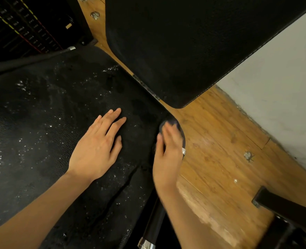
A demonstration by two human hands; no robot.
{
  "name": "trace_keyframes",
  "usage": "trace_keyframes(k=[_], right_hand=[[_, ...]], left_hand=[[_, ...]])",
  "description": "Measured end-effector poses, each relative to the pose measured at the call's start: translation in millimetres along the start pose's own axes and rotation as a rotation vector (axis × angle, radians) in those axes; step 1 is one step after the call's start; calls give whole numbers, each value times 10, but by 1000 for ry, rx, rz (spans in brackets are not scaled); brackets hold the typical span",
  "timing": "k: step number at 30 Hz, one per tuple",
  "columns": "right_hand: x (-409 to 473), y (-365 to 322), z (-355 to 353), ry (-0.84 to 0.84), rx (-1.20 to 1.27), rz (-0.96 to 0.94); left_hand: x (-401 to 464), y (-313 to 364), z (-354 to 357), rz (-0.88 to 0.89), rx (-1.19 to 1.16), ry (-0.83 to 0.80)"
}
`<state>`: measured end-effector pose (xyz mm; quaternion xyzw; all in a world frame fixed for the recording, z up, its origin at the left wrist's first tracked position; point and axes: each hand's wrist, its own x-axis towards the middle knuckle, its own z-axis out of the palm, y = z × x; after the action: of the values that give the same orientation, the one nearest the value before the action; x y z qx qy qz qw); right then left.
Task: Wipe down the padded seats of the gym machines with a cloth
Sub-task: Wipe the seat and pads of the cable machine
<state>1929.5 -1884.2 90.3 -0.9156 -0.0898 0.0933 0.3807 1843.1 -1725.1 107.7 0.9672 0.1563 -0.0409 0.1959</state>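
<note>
A black padded seat (pixel 46 112) fills the left half of the view, worn and flecked with white specks. My left hand (pixel 98 146) lies flat on it, fingers spread, holding nothing. My right hand (pixel 168 150), blurred and wearing a ring, presses a dark cloth (pixel 172 122) onto the seat's right corner; only a rim of cloth shows past the fingertips. A second black pad (pixel 175 47), the backrest, rises at the top centre.
Wooden floor (pixel 220 141) runs along the right, with a white wall (pixel 278 72) beyond it. The weight stack (pixel 22 26) is at top left. A black handle with a chrome end (pixel 152 229) sticks out below the seat. A black frame part (pixel 285 212) sits at bottom right.
</note>
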Motion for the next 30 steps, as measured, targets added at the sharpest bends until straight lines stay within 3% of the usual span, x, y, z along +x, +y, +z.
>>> trace_keyframes(k=[3,7,9,12,14,19,23,30], right_hand=[[-164,91,-150,-93,-4,-77],[696,102,40,64,-33,99],[527,43,63,88,-31,98],[-261,20,-114,-68,22,-30],[-226,97,-142,-110,-5,-67],[509,-56,145,62,-63,80],[-147,-64,-13,-79,-104,-84],[547,-257,267,-76,-218,-130]], left_hand=[[-10,6,-4,-6,4,0],[4,4,13,0,4,8],[3,1,19,4,-4,10],[-5,4,8,-2,-3,11],[-3,8,8,-4,-6,6],[3,-1,28,-4,-6,12],[-9,-1,24,-3,-2,10],[1,-2,24,3,-8,18]])
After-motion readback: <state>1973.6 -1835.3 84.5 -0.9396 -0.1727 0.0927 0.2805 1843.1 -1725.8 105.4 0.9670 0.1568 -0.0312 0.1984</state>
